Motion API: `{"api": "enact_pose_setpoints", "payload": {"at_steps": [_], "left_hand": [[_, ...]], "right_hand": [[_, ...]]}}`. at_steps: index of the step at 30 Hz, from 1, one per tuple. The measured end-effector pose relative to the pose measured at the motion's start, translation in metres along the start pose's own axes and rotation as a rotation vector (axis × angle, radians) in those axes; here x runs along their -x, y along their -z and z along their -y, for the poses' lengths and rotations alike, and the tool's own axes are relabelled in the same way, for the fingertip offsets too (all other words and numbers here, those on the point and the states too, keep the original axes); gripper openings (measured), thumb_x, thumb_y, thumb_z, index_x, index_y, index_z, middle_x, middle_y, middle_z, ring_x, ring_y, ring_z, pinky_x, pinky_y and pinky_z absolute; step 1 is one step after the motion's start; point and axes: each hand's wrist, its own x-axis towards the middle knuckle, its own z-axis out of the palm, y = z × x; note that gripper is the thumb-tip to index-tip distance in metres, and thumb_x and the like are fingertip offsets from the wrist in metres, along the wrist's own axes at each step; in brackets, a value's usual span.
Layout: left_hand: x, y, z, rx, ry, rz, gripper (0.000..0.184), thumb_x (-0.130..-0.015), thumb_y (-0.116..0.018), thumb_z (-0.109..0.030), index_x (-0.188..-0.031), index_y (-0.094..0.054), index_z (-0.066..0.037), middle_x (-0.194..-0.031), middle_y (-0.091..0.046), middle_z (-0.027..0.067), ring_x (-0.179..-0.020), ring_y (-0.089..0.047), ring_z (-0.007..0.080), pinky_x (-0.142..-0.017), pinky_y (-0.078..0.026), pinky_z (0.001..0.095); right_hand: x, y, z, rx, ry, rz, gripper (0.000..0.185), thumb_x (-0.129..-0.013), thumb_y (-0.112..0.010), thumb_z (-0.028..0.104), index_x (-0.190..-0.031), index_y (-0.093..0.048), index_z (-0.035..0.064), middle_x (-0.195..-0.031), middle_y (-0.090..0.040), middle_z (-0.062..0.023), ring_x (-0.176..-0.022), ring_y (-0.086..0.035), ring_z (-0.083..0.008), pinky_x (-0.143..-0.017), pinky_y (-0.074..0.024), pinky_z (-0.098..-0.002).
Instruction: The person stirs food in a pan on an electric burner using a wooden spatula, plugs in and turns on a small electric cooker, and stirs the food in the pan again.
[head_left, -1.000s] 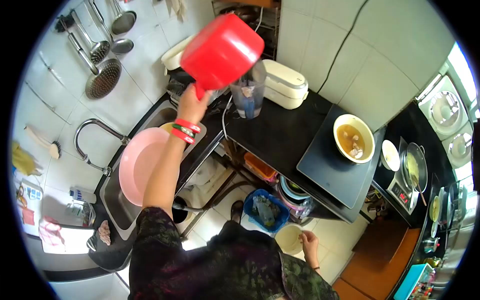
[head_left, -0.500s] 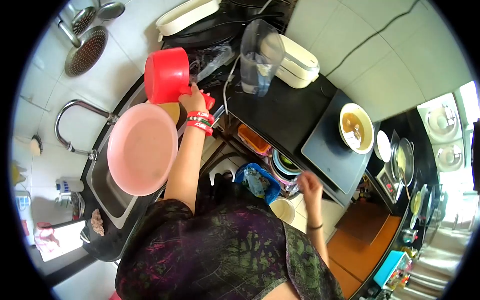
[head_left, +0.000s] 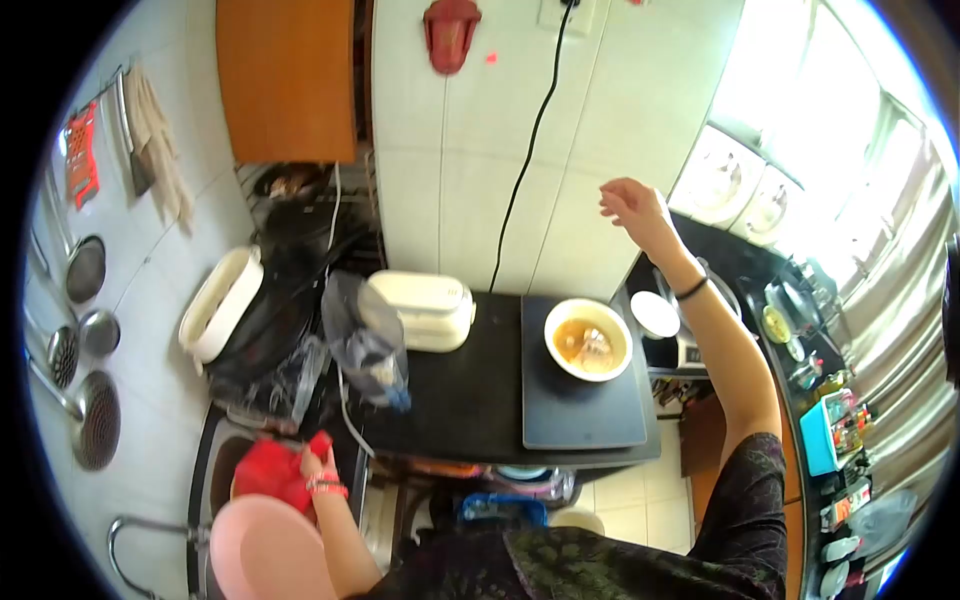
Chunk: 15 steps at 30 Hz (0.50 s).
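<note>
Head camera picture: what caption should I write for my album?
Left hand on a red scoop at the sink, right hand raised, empty.

Red dipper [head_left: 273, 474] and pink basin [head_left: 268, 552] at 7 o'clock: smooth plastic, as is the cream box [head_left: 425, 310] near centre; bench [head_left: 450, 410] glossy black; perforated ladle [head_left: 97, 420], 8 o'clock, dull grey metal.

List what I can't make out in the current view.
From the head camera:
- Inside of the red plastic dipper at the left hand: turned away from view.
- Near rim of the round pink plastic basin: cut off by the bottom edge.
- Contents of the blue plastic basket: mostly hidden by the counter and clothing.
- Pale pieces in the round cream bowl: too small to identify.
</note>
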Motion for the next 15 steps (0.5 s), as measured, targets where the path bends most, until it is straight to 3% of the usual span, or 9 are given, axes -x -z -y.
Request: {"api": "enact_pose_setpoints", "payload": {"at_steps": [2,3,4,6,9,11,13,14,15], "left_hand": [[0.028,-0.035,-0.003,0.195,0.206,-0.150,0.025,-0.087,-0.058,-0.028,-0.095,-0.057,-0.004,-0.090,-0.059,0.0094,-0.085,-0.057,0.0238,-0.085,-0.050,0.0418],[0.029,-0.039,0.003,0.221,0.326,-0.044,0.028,-0.084,-0.062,-0.033,-0.090,-0.057,-0.006,-0.083,-0.063,0.0080,-0.081,-0.060,0.0250,-0.083,-0.051,0.0446],[0.014,-0.034,0.015,0.302,0.483,-0.305,0.039,-0.079,-0.065,-0.033,-0.099,-0.050,-0.004,-0.087,-0.055,0.0089,-0.077,-0.056,0.0263,-0.082,-0.050,0.0466],[0.040,-0.052,0.028,0.126,0.427,-0.298,0.040,-0.076,-0.064,-0.033,-0.098,-0.042,-0.008,-0.099,-0.045,0.0101,-0.085,-0.049,0.0235,-0.081,-0.047,0.0412],[0.059,-0.072,0.024,-0.027,0.374,-0.268,0.020,-0.082,-0.059,-0.031,-0.082,-0.050,-0.013,-0.072,-0.045,-0.0022,-0.059,-0.045,0.0135,-0.069,-0.043,0.0359],[0.063,-0.081,0.029,-0.068,0.125,-0.294,0.019,-0.085,-0.057,-0.030,-0.090,-0.053,-0.013,-0.078,-0.047,-0.0014,-0.066,-0.047,0.0121,-0.070,-0.043,0.0357],[0.086,-0.111,0.010,-0.118,0.086,-0.301,0.022,-0.086,-0.057,-0.031,-0.098,-0.054,-0.012,-0.084,-0.048,-0.0011,-0.074,-0.048,0.0109,-0.070,-0.043,0.0332],[0.089,-0.119,0.006,-0.159,0.018,-0.266,0.023,-0.087,-0.056,-0.030,-0.100,-0.053,-0.012,-0.087,-0.049,-0.0009,-0.078,-0.048,0.0106,-0.071,-0.042,0.0314],[0.095,-0.128,0.001,-0.205,-0.049,-0.232,0.024,-0.088,-0.055,-0.030,-0.103,-0.052,-0.011,-0.091,-0.050,-0.0007,-0.081,-0.047,0.0103,-0.072,-0.042,0.0297]], "right_hand": [[-0.060,0.006,0.005,0.180,0.076,-0.090,0.019,-0.085,-0.061,0.020,-0.091,-0.063,0.0019,-0.079,-0.067,-0.0111,-0.071,-0.065,-0.0188,-0.063,-0.0506,-0.0292],[-0.085,0.007,0.008,0.331,0.120,-0.153,0.020,-0.084,-0.062,0.022,-0.087,-0.064,0.0021,-0.078,-0.067,-0.0129,-0.071,-0.065,-0.0225,-0.064,-0.0507,-0.0321],[-0.100,0.006,0.017,0.346,0.141,-0.170,0.020,-0.084,-0.062,0.022,-0.087,-0.064,0.0021,-0.078,-0.067,-0.0129,-0.071,-0.065,-0.0225,-0.064,-0.0507,-0.0321],[-0.140,0.007,0.036,0.498,0.131,-0.327,0.025,-0.083,-0.062,0.028,-0.081,-0.064,0.0029,-0.077,-0.066,-0.0156,-0.072,-0.064,-0.0307,-0.067,-0.0502,-0.0388],[-0.183,0.013,0.063,0.637,0.165,-0.442,0.031,-0.083,-0.061,0.034,-0.081,-0.064,0.0037,-0.077,-0.066,-0.0153,-0.076,-0.063,-0.0335,-0.070,-0.0499,-0.0422],[-0.221,0.022,0.072,0.669,0.157,-0.453,0.036,-0.084,-0.059,0.038,-0.080,-0.064,0.0019,-0.077,-0.066,-0.0158,-0.077,-0.063,-0.0341,-0.070,-0.0496,-0.0426],[-0.260,0.028,0.073,0.449,-0.037,-0.374,0.041,-0.088,-0.054,0.042,-0.081,-0.063,0.0028,-0.074,-0.066,-0.0097,-0.077,-0.065,-0.0203,-0.066,-0.0503,-0.0370],[-0.268,0.023,0.082,0.453,-0.039,-0.373,0.041,-0.088,-0.054,0.042,-0.081,-0.063,0.0028,-0.074,-0.066,-0.0097,-0.077,-0.065,-0.0203,-0.066,-0.0503,-0.0370],[-0.270,0.014,0.099,0.113,-0.145,-0.343,0.038,-0.088,-0.053,0.039,-0.080,-0.061,0.0025,-0.072,-0.063,-0.0123,-0.070,-0.063,-0.0249,-0.064,-0.0501,-0.0415]]}}
